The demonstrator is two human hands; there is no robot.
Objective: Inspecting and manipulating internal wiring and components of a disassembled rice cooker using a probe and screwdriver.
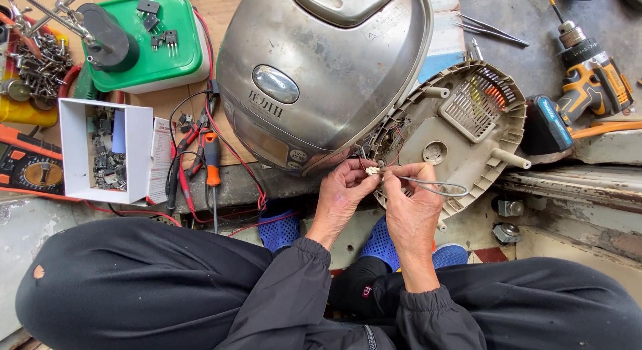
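Here both hands [378,189] together, pinching small white connector [372,170]; white open box [100,149] left, green lid [160,39] above.

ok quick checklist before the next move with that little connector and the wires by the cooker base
1. Small white connector pinched between both hands: ok.
2. Left hand fingertips on the connector: ok.
3. Right hand holding the grey sleeved wire: ok.
4. Plastic base plate off and tilted open beside the rice cooker: ok.
5. Red-handled screwdriver lying on the bench, near the left hand: ok.
6. Cooker unplugged: cannot tell.
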